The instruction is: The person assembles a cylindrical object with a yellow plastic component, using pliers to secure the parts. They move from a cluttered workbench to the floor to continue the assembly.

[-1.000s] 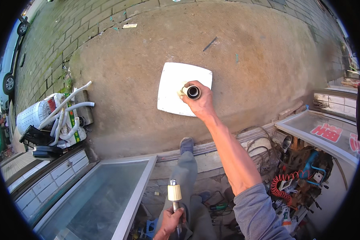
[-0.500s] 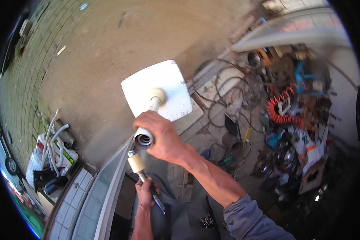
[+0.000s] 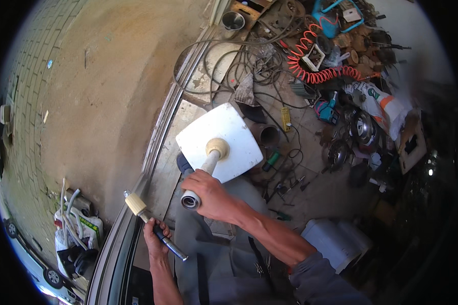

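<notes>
My right hand (image 3: 208, 190) is closed around a pale tube (image 3: 210, 161) that rises from a round cream collar on a white square plate (image 3: 241, 133). The tube's open, threaded-looking end (image 3: 191, 200) points toward me. Lower left, my left hand (image 3: 156, 237) grips a metal rod (image 3: 176, 249) with a dark middle part. A ribbed cream sleeve (image 3: 135, 203) and a small metal tip sit at the rod's upper end. The rod and the tube are apart.
A metal door track (image 3: 160, 124) runs along my left. Right of it lie dark hoses (image 3: 208, 63), a coiled orange air hose (image 3: 315, 76), a rusty pipe piece (image 3: 267, 136), a teal power tool (image 3: 326, 109) and a grey bin (image 3: 336, 244). White tubes (image 3: 68, 213) stand outside, far left.
My view has turned toward the cluttered floor on the right. The plate now hangs over the threshold and floor. The rod has moved left and down, farther from the tube's end.
</notes>
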`<move>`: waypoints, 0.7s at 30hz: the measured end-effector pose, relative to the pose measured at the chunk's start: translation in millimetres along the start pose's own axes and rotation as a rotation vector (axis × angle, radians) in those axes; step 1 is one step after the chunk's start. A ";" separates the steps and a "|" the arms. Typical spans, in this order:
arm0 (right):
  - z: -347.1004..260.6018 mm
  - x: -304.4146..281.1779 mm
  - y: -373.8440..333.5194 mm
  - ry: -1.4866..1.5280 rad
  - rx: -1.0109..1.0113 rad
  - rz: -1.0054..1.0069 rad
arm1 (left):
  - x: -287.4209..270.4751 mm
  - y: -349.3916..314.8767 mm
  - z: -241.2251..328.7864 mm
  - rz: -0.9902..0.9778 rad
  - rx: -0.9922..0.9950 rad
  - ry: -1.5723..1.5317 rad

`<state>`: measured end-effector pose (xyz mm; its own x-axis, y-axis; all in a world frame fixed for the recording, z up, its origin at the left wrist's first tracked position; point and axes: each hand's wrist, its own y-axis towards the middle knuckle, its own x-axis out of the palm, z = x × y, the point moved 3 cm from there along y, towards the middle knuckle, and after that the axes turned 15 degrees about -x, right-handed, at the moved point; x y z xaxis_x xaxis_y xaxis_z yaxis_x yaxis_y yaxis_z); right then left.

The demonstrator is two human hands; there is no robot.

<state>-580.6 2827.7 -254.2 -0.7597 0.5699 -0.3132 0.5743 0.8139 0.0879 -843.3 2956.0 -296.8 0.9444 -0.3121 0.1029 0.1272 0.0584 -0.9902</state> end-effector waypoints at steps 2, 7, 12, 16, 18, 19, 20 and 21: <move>4.8 -3.8 -27.8 -0.036 0.023 0.000 | 0.0 11.4 5.0 -0.018 0.010 0.088; 6.4 -14.3 -83.7 0.041 0.168 -0.009 | -15.2 22.0 19.0 -0.033 0.014 0.184; 19.9 -5.6 -132.8 0.085 0.152 0.011 | -7.5 26.6 19.5 -0.034 0.035 0.199; 42.1 6.4 -157.0 0.177 0.150 0.090 | 15.6 19.1 12.4 -0.055 0.120 0.239; 59.6 11.6 -168.9 0.185 0.139 0.119 | 25.7 17.6 3.3 -0.057 0.155 0.227; 69.2 15.5 -174.3 0.200 0.145 0.128 | 28.0 20.5 -3.5 -0.058 0.168 0.220; 79.3 19.8 -179.0 0.215 0.152 0.137 | 30.5 25.8 -9.9 -0.051 0.182 0.217; 89.5 24.4 -183.9 0.230 0.161 0.144 | 33.4 32.4 -16.4 -0.054 0.183 0.211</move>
<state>-677.4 2681.7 -362.7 -0.7053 0.7039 -0.0843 0.7082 0.7048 -0.0404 -812.6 2931.9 -327.0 0.8533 -0.5088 0.1143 0.2465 0.2003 -0.9482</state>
